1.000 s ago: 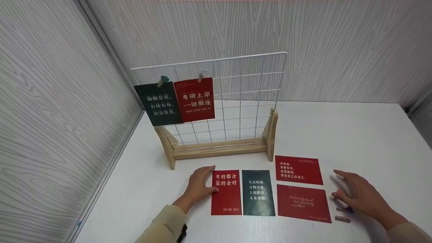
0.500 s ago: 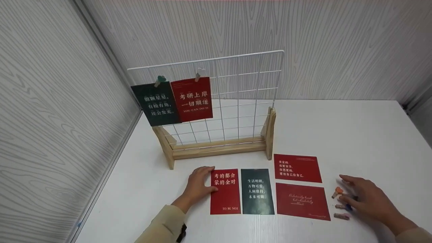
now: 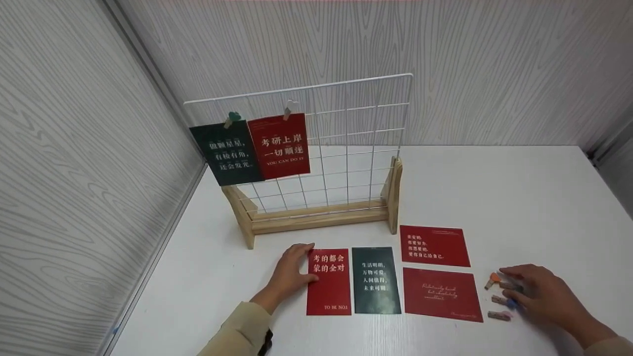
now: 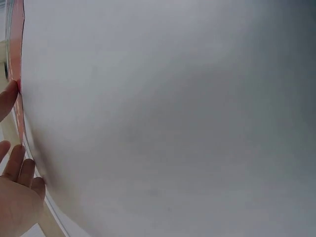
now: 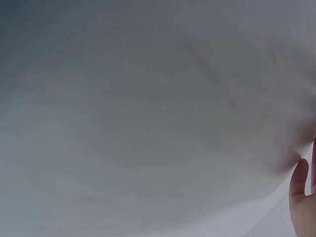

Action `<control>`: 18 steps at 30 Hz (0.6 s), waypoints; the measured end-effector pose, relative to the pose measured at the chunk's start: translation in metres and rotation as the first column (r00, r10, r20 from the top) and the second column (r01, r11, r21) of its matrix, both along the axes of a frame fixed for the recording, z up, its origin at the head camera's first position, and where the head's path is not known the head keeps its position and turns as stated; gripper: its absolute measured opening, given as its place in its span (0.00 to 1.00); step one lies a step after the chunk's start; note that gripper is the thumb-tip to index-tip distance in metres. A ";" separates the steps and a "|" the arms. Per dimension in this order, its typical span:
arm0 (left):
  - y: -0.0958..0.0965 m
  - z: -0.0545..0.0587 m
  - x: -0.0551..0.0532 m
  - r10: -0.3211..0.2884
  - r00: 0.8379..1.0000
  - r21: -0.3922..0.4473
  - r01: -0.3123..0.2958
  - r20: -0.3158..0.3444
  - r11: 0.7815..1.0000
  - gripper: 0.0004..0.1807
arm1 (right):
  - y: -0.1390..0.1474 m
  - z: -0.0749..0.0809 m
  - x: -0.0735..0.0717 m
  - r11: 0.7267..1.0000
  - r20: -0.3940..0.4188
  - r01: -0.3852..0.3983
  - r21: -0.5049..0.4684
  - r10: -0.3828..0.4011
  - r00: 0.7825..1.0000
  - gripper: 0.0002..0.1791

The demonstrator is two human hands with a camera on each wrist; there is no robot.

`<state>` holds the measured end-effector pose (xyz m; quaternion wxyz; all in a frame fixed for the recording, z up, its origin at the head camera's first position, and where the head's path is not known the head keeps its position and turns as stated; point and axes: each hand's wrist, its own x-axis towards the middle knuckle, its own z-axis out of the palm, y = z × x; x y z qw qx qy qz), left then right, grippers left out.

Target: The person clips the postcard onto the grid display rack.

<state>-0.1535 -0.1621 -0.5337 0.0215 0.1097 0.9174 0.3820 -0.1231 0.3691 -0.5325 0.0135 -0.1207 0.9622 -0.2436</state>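
In the head view my left hand (image 3: 287, 274) rests at the left edge of a red card (image 3: 329, 291) lying on the table. Its thumb touches that edge, and its fingers reach toward the upper left corner. The left wrist view shows fingers of this left hand (image 4: 22, 197) beside the edge-on red card (image 4: 16, 44). My right hand (image 3: 549, 296) is low over several small wooden clips. Thumb and forefinger stand apart around one clip (image 3: 512, 286), whose far end the hand hides. Nearby lie an orange-topped clip (image 3: 492, 281), a blue-topped clip (image 3: 502, 300) and another clip (image 3: 499, 316).
A white wire grid (image 3: 346, 143) stands in a wooden base (image 3: 321, 220). Clipped to it are a green card (image 3: 230, 168) and a red card (image 3: 282, 165). On the table (image 3: 494, 198) lie a green card (image 3: 376, 296) and two red cards, upper (image 3: 452, 247) and lower (image 3: 440, 309).
My right hand has drawn back rightward, then come lower, its forefinger nearing the thumb around a clip. The orange-topped clip has come into view. My left hand keeps its place.
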 end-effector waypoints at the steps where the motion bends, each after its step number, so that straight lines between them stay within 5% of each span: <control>1: 0.000 0.000 0.000 0.000 1.000 0.006 0.000 0.001 1.000 0.39 | 0.000 0.000 0.000 1.000 -0.002 0.001 0.003 -0.001 1.000 0.27; 7: 0.001 0.001 0.000 -0.002 1.000 0.068 0.000 0.020 0.998 0.40 | -0.001 0.000 0.000 0.999 0.023 0.033 0.007 -0.033 0.999 0.20; 14: -0.002 0.001 -0.001 -0.021 0.999 0.099 0.018 0.034 0.995 0.39 | -0.001 -0.001 0.001 0.999 -0.048 0.028 -0.022 -0.029 0.998 0.13; 18: -0.002 0.002 0.000 -0.007 0.999 0.094 0.003 0.041 0.996 0.37 | -0.001 0.000 0.002 0.997 0.010 0.059 -0.040 -0.059 0.998 0.12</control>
